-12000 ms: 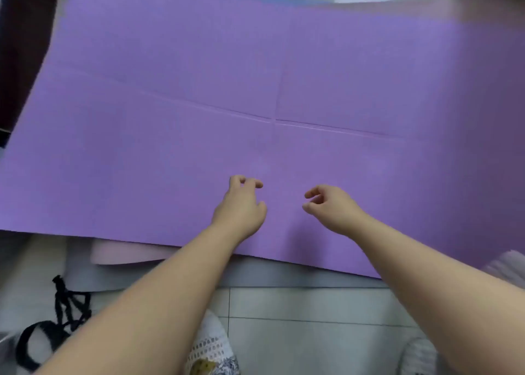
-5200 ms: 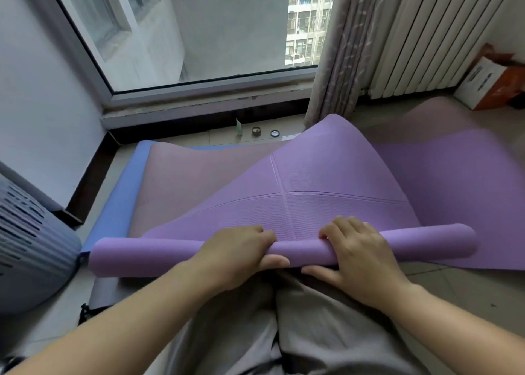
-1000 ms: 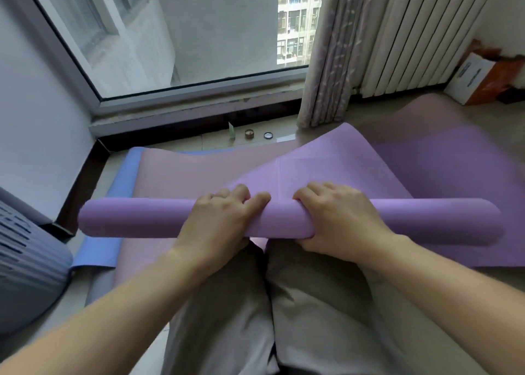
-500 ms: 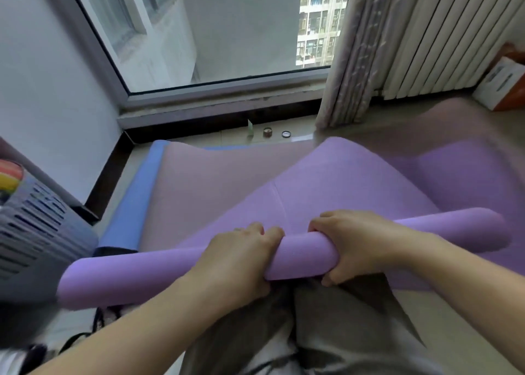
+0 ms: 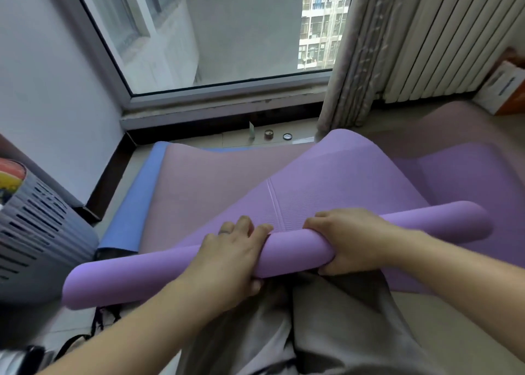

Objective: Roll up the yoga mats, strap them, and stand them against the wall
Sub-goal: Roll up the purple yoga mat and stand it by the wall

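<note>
Window (image 5: 227,33) glass fills the upper middle of the frame, with a curtain (image 5: 349,62) and a radiator (image 5: 426,33) to its right and a tiled floor (image 5: 454,318) below. The purple mat (image 5: 292,249) is partly rolled. Its rolled part slants across the lower middle of the frame, low at the left end and higher at the right, lifted above my grey trousers (image 5: 326,332). Its loose part rises in a hump behind the roll and spreads off to the right.

My left hand (image 5: 230,255) sits left of centre on the roll, fingers curled over the top and the thumb tucked underneath, gripping it. My right hand (image 5: 349,241) is just beside it to the right, with a short bare stretch of roll between the two. Its fingers wrap over the far side and the thumb hooks under the near side, so it too is clamped round the roll.

Behind the roll a pink mat (image 5: 199,192) lies flat on a blue mat (image 5: 127,204), whose left edge shows. A grey slatted basket (image 5: 37,232) stands at the left edge of the frame, black straps (image 5: 98,322) lie at the lower left, and a box (image 5: 505,90) sits at the right edge.
</note>
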